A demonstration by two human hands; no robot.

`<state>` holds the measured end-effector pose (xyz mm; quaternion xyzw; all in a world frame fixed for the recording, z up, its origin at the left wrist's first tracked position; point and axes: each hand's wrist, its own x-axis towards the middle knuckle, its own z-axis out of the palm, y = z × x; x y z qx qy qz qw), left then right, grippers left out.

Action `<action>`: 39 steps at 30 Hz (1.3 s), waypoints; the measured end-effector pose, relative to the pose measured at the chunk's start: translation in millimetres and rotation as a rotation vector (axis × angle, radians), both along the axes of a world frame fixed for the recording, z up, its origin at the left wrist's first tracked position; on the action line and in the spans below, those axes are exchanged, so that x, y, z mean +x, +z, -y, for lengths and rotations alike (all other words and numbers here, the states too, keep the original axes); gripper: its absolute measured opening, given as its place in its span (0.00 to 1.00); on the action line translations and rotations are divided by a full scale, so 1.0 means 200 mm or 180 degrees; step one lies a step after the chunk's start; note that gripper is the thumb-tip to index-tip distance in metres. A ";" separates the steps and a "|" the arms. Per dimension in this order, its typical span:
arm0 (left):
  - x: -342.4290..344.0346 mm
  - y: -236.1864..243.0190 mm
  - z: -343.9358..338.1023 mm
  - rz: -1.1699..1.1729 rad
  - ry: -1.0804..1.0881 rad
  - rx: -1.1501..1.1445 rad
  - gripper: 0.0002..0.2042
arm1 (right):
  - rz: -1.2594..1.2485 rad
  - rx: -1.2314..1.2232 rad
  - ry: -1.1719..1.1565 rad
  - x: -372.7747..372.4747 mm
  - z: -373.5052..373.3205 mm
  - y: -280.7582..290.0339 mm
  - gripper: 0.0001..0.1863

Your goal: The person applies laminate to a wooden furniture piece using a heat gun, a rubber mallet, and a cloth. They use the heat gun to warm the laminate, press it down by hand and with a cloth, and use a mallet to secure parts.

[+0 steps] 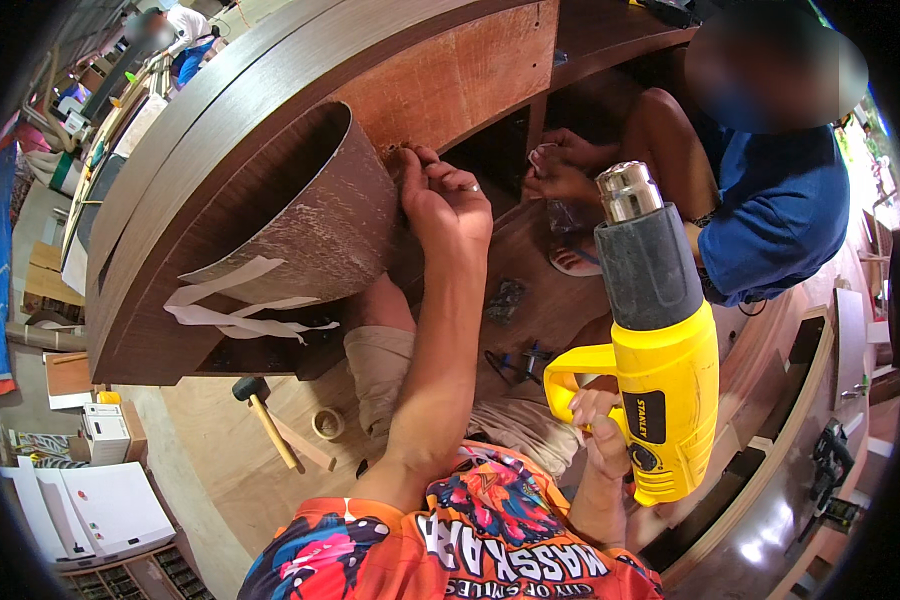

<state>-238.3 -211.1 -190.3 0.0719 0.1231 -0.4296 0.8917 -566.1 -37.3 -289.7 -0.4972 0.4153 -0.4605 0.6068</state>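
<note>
The right hand point(610, 450) has its fingers wrapped round the yellow heat gun point(675, 370) at the person's right, long axis and nozzle point(629, 192) pointing away and slightly left, while the left hand point(447, 205) curls at a curved brown sheet point(315, 210), grip unclear.

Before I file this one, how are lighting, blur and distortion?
Head view: yellow heat gun crisp; glare on the glossy panel at lower right; deep shadow behind the brown curved sheet; blue-shirted co-worker's head blurred; fisheye bending toward black corners.
</note>
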 end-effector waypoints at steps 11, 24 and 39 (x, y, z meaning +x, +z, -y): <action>0.01 0.00 0.05 -0.0151 0.0240 -0.0005 0.06 | -0.0148 -0.0068 -0.0008 -0.03 -0.04 0.03 0.14; -0.08 -0.18 0.05 0.0818 -0.0061 0.0716 0.06 | -0.1290 -0.0840 0.0141 0.15 0.07 0.14 0.14; 0.54 -0.74 -1.21 0.6528 -0.0603 0.3476 0.07 | -0.1781 -0.2871 -0.0565 0.58 0.45 0.17 0.27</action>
